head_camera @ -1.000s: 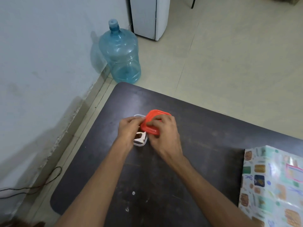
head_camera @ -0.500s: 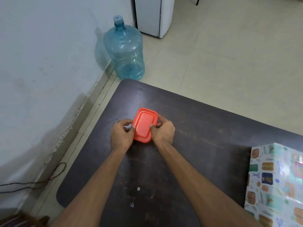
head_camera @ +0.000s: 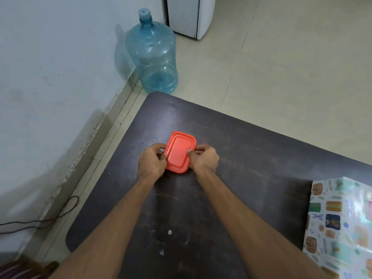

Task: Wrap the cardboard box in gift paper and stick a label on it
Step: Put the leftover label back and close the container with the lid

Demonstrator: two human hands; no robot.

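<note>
A small container with an orange-red lid [head_camera: 179,152] sits on the dark table [head_camera: 241,150]. My left hand [head_camera: 151,162] grips its left side with the thumb on the lid's edge. My right hand [head_camera: 204,159] grips its right side the same way. The lid lies flat over the container, whose body is hidden beneath it. At the right edge of the view lies the box wrapped in patterned gift paper [head_camera: 340,226], with a bit of a pink label [head_camera: 370,210] showing on top.
A large blue water jug [head_camera: 154,55] stands on the floor beyond the table's far corner, beside a white cabinet [head_camera: 190,15]. A wall runs along the left, with a dark cable [head_camera: 60,214] on the floor. Small white specks [head_camera: 169,231] dot the near table.
The orange lid, held tilted above the open container a second ago, now lies flat on it. Both hands moved to the container's sides.
</note>
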